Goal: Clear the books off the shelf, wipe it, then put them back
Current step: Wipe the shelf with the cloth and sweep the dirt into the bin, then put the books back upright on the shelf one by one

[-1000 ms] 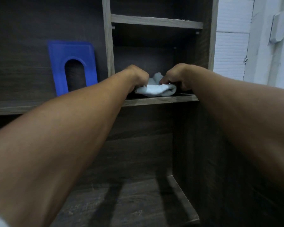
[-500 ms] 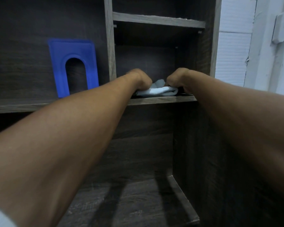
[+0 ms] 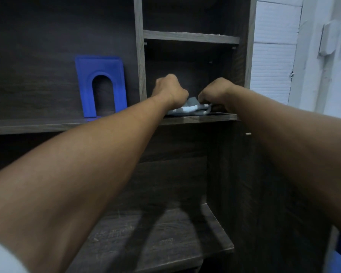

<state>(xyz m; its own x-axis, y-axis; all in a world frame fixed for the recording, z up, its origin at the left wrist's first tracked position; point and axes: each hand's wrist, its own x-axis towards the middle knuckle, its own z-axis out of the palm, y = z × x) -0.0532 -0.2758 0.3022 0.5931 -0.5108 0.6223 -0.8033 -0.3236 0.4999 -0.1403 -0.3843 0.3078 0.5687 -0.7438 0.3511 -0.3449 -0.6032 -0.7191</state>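
Observation:
A crumpled light grey cloth (image 3: 191,109) lies on the dark wooden shelf (image 3: 220,117) in the narrow right compartment. My left hand (image 3: 170,89) grips the cloth's left end with closed fingers. At the cloth's right end my right hand (image 3: 218,90) is closed on it too. Both arms reach forward from the bottom of the view. No books show in this view.
A blue bookend (image 3: 100,85) with an arched cut-out stands on the wider left shelf, left of the vertical divider (image 3: 139,56). Another shelf board (image 3: 191,36) sits above my hands. A lower surface (image 3: 156,233) lies below. A white wall (image 3: 274,56) is to the right.
Both hands have pushed the cloth a little deeper into the compartment, and less of the cloth shows between them than a second ago.

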